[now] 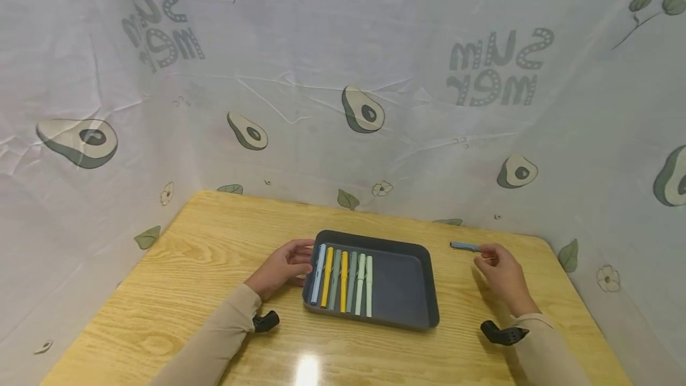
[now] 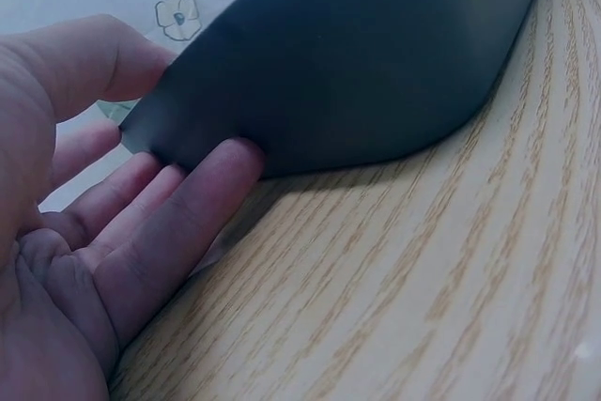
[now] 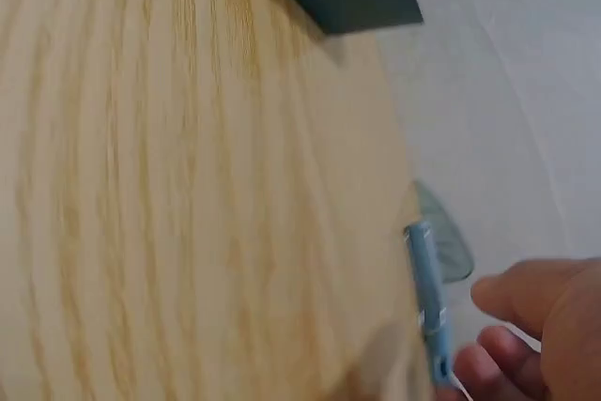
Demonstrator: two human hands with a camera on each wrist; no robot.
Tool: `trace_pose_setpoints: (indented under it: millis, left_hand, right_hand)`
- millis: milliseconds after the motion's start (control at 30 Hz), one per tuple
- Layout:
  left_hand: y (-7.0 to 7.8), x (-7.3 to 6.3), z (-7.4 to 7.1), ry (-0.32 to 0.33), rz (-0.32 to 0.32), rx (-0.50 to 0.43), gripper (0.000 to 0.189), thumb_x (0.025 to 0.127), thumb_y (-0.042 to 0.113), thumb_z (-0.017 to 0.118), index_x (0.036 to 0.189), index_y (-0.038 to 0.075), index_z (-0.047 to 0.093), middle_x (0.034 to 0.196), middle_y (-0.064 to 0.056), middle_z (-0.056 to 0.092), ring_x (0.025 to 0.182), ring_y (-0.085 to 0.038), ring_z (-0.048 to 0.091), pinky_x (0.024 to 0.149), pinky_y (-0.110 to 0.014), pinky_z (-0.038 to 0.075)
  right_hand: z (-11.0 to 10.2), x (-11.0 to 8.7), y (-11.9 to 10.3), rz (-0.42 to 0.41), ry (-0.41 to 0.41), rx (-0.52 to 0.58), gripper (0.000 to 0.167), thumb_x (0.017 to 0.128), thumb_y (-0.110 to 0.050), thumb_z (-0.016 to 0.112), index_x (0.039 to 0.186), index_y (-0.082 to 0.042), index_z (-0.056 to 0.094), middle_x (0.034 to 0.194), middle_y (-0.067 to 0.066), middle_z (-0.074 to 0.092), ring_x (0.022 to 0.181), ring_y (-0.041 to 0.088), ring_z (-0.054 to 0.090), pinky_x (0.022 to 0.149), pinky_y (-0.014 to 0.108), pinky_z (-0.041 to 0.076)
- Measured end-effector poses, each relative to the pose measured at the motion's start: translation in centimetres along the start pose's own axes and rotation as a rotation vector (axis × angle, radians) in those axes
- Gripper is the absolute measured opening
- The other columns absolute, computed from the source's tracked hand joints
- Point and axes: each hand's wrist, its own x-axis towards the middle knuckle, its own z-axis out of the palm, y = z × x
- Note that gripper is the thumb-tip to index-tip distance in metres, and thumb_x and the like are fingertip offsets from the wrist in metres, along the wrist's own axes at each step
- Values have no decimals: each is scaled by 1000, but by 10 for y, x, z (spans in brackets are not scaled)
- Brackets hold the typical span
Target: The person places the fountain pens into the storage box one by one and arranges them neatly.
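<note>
My left hand is at the left side of a dark grey tray, its fingers touching the outer wall. Seen from the left wrist, the thumb lies at the tray's edge and a fingertip rests low on its side. A blue pen lies on the table to the right of the tray. Over its right end is my right hand, fingertips at the pen. From the right wrist, the thumb stands a little apart from this pen.
Several pens stand side by side in the tray's left half: a light blue pen, yellow pens, grey-green ones and pale green pens. A wooden table carries the tray. Behind it hangs a white cloth with avocado prints.
</note>
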Motion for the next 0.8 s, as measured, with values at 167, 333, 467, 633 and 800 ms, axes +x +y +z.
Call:
trace_pose_setpoints:
  millis: [167, 333, 467, 633, 800]
  left_hand:
    - [0, 0, 1, -8, 8, 3, 65, 97, 6, 70, 155, 7, 41, 146, -24, 50, 123, -28, 61, 85, -45, 61]
    - [2, 0, 4, -11, 1, -6, 65, 97, 5, 70, 156, 7, 41, 146, -23, 50, 123, -28, 61, 86, -46, 61]
    - [2, -1, 4, -2, -10, -12, 65, 97, 4, 69, 156, 9, 41, 146, -22, 51, 124, -29, 61, 85, -46, 61]
    - [2, -1, 3, 12, -12, -5, 66, 97, 6, 70, 156, 10, 42, 145, -21, 52, 123, -28, 61, 85, -46, 61]
    - [3, -1, 0, 9, -16, 1, 66, 96, 7, 71, 156, 9, 42, 145, -21, 52, 123, -28, 61, 86, -45, 61]
  right_hand:
    - [-3, 9, 22, 40, 39, -10, 48, 105, -18, 55, 142, 12, 48, 138, 36, 47, 121, 49, 47, 96, 61, 45]
    - [-10, 17, 40, 32, 75, -59, 52, 103, -14, 57, 143, 16, 45, 139, 42, 41, 126, 60, 38, 98, 71, 37]
    - [-11, 23, 43, -27, 13, -159, 57, 101, -10, 59, 146, 18, 40, 144, 47, 34, 131, 67, 28, 103, 78, 28]
    - [-6, 29, 38, -98, 4, -319, 50, 98, -9, 60, 141, 15, 49, 138, 45, 43, 124, 64, 39, 102, 77, 26]
    - [1, 26, 33, -82, 29, -363, 32, 99, -9, 62, 125, 9, 65, 119, 37, 61, 106, 57, 56, 85, 69, 43]
